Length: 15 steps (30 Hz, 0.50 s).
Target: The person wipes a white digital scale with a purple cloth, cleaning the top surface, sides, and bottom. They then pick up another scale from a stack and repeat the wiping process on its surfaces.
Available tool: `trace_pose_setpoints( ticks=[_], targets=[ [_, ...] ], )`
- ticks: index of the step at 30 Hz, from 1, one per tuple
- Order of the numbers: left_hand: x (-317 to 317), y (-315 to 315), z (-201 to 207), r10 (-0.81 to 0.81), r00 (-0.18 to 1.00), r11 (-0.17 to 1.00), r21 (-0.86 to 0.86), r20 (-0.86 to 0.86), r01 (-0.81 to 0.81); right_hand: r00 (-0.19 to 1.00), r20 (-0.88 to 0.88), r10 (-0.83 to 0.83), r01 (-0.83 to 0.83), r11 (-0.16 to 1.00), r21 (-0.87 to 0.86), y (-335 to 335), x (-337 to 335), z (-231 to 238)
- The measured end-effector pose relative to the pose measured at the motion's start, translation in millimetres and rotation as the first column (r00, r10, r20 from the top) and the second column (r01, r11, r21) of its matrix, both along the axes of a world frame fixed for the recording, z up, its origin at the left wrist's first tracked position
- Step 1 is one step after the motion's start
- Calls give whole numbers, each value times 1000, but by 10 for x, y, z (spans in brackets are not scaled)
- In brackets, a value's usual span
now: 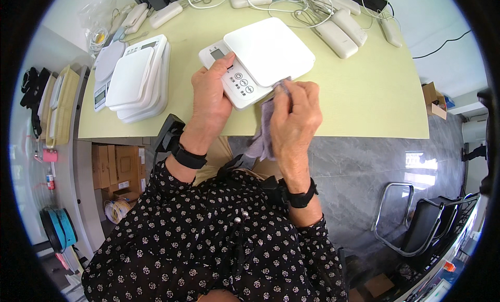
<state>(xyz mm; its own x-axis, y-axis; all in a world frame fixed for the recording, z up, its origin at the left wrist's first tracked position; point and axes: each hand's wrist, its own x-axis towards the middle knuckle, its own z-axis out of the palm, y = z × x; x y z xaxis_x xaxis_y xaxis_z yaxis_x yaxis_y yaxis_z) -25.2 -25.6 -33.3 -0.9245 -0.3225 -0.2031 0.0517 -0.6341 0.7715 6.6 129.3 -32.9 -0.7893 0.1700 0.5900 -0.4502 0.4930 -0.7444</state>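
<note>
A white digital kitchen scale (276, 49) with a square platform, a small display and round buttons is tilted over the near part of the table. My left hand (211, 93) grips its left end, thumb on top beside the display and the other fingers hidden below. In my right hand (296, 114) a greyish-purple cloth (264, 126) is pinched, its top pressed against the scale's near edge by the platform corner. The rest of the cloth hangs down past the table edge.
On the pale yellow-green table (375, 104), a stack of white scales (136, 80) stands at the left, with another scale (107, 65) behind it. White power strips (336, 39) and tangled cables lie along the back. A metal-framed chair (416, 218) stands on the floor at right.
</note>
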Motion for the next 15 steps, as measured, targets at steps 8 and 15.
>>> trace_pose_setpoints(
  ticks=[8, 15],
  targets=[
    [28, 50, 31, 41, 998, 999, -6, -47, -41, 990, -59, 126, -127, 992, -14, -220, 234, -58],
    [40, 108, 13, 72, 994, 997, -36, -80, -75, 998, 56, 13, -12, 1000, -10, 137, -26, -16]
  ],
)
